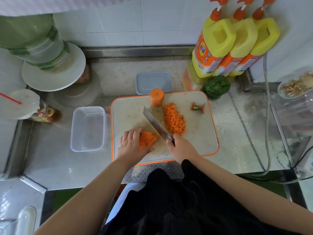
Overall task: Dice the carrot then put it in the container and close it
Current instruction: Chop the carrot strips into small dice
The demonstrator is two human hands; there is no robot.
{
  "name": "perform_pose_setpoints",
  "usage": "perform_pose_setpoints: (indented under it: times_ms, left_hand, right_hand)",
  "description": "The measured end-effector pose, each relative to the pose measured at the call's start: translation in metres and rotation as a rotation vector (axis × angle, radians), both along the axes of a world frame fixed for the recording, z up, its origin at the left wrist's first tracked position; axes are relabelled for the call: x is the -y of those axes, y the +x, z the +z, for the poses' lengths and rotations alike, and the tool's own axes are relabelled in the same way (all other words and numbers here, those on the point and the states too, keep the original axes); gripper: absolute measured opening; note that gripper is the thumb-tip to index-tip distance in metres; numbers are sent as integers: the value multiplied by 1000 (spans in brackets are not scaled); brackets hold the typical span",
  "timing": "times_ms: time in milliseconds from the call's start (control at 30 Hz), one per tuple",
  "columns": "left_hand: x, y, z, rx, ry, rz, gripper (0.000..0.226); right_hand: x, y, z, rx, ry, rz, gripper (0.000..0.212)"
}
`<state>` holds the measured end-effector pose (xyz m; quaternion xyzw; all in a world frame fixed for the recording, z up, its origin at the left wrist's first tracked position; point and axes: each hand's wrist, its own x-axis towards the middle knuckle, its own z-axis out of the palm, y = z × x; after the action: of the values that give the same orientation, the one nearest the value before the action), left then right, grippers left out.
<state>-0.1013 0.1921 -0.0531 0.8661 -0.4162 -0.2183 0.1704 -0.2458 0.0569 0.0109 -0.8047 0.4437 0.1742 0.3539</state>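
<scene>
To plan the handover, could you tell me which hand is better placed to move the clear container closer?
Left: the left hand lies nearest the container; the right hand grips the knife.

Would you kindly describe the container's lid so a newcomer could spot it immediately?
Find the orange-rimmed cutting board on the steel counter. Just behind its far edge, beyond the upright carrot stump, lies the lid: flat, grey-blue, opaque, unlike the clear empty container left of the board.
</scene>
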Motion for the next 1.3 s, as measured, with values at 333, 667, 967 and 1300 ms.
perform_pose_setpoints:
  times_ms: [333,667,967,1300]
  left_hand:
    - [-2,-30,-18,54,-261,113,47]
    - [3,-19,-22,130,-404,38,37]
    - [14,-12,-27,188,-487,-81,35]
    - [16,-9,-31,94,-524,-82,19]
  right_hand:
    - [-5,0,-1,-63,-14,34,25]
    - [-8,4,9,-31,-60,40,30]
    - [-17,2,21,-64,-111,197,27]
    - [-13,12,13,-124,-89,194,17]
